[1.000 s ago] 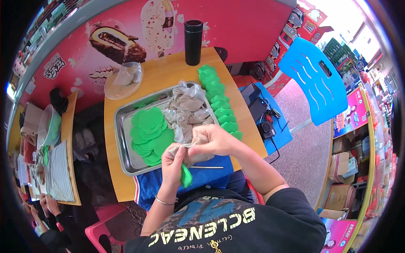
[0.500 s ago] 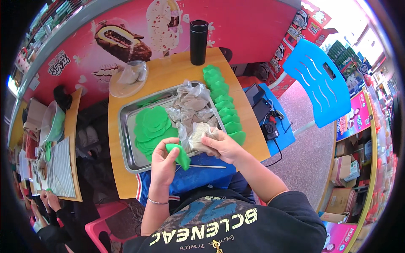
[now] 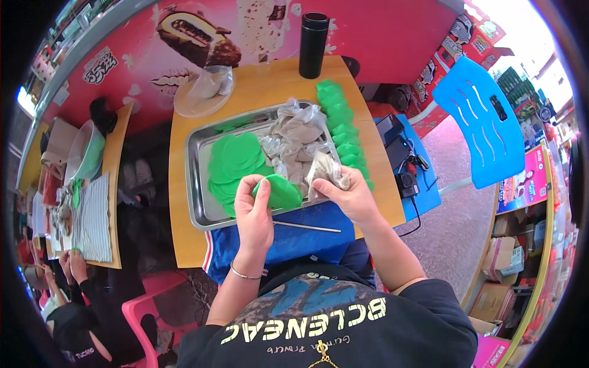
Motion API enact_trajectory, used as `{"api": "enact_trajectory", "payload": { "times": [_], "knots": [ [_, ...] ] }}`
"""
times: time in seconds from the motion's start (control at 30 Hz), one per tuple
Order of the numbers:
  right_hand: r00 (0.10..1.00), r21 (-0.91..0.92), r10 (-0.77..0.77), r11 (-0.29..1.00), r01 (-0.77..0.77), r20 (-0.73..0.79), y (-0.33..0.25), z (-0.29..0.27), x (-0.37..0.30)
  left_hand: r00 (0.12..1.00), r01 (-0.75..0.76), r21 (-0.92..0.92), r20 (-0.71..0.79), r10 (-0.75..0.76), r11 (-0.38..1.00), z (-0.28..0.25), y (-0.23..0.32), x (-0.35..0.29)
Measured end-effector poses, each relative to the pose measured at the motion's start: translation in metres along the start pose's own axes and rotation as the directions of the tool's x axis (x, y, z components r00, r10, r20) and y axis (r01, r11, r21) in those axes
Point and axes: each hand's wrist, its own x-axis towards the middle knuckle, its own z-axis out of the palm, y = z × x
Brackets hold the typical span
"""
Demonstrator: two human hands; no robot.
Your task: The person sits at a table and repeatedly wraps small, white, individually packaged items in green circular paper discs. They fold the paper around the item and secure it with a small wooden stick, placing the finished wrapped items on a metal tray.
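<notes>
Between the thumb and fingers of my left hand [image 3: 253, 205] is a thin green round piece [image 3: 284, 192], its face spread out. My right hand [image 3: 354, 197] grips a small clear plastic bag [image 3: 325, 169] with greyish-beige contents that I cannot identify. Both hands are above the near side of a metal tray [image 3: 192, 184]. Inside it, a stack of green round pieces [image 3: 238, 153] lies on the left, and a pile of similar filled plastic bags [image 3: 296, 132] on the right. Folded green pieces [image 3: 339, 116] stand in a row along the tray's right side.
On the wooden table [image 3: 179, 153] are a black tumbler [image 3: 313, 46] and a round plastic lid-like dish [image 3: 190, 103] with a bag on it. A thin stick [image 3: 313, 227] rests on blue cloth [image 3: 294, 242]. A blue chair [image 3: 481, 122] stands right. Another person's hands [image 3: 73, 268] work at the left table.
The green piece in my left hand was folded and pointing down; now it is flattened out toward the right. The bag stays in my right hand. The whole view has shifted slightly.
</notes>
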Motion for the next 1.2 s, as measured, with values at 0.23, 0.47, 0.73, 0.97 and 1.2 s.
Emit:
{"api": "enact_trajectory", "payload": {
  "times": [0.23,0.47,0.73,0.97,1.2],
  "knots": [
    [0.995,-0.205,-0.097,0.975,0.089,-0.029,0.011,0.001,0.005,1.000,0.010,-0.024,-0.028,-0.011,1.000,0.005,0.001,-0.002],
    [0.986,-0.192,-0.147,0.973,0.130,-0.078,0.011,0.017,0.009,0.997,-0.077,0.001,-0.019,0.077,0.997,0.000,-0.006,-0.006],
    [0.997,-0.004,-0.051,0.999,0.051,0.064,0.020,0.018,0.006,0.995,-0.099,0.014,-0.002,0.099,0.995,0.007,-0.010,-0.013],
    [0.975,-0.436,-0.189,0.873,0.219,0.113,0.006,0.012,0.006,0.991,-0.031,0.283,0.135,-0.008,0.959,-0.001,0.001,-0.007],
    [0.952,-0.593,-0.166,0.751,0.292,0.259,0.010,0.005,0.004,0.989,-0.043,0.158,0.148,0.019,0.986,-0.013,-0.007,-0.009]
  ]
}}
